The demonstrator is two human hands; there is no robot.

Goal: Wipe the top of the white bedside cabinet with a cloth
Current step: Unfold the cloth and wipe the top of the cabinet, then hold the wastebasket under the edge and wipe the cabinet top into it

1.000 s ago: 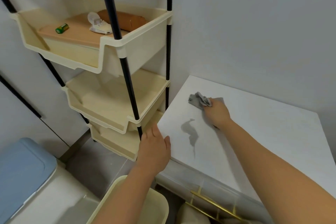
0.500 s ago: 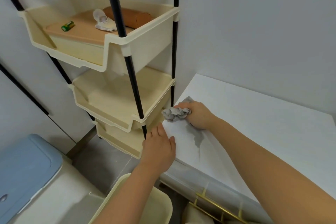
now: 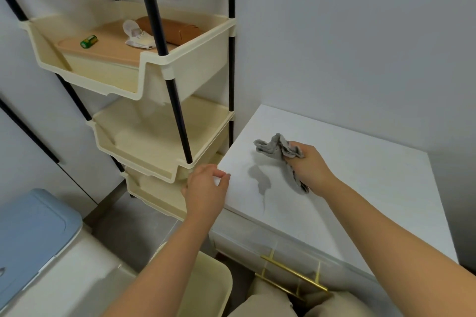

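Top bin (image 3: 195, 64) — battery (image 3: 88, 41), brown roll (image 3: 177, 31); right hand (image 3: 307, 166) grips cloth (image 3: 277, 149).

The bedside cabinet (image 3: 360, 188) stands in the corner against the wall, with the tiered shelf rack (image 3: 164, 121) just to its left. On the rack's top tier lie a battery (image 3: 89, 41), a crumpled packet (image 3: 137, 37) and a roll (image 3: 170, 31) behind it. The cloth (image 3: 279, 152) rests on the cabinet top near its left side, in the right hand (image 3: 311, 167). The left hand (image 3: 206, 188) sits at the cabinet's front left corner. A lidded bin (image 3: 31, 234) stands at lower left.
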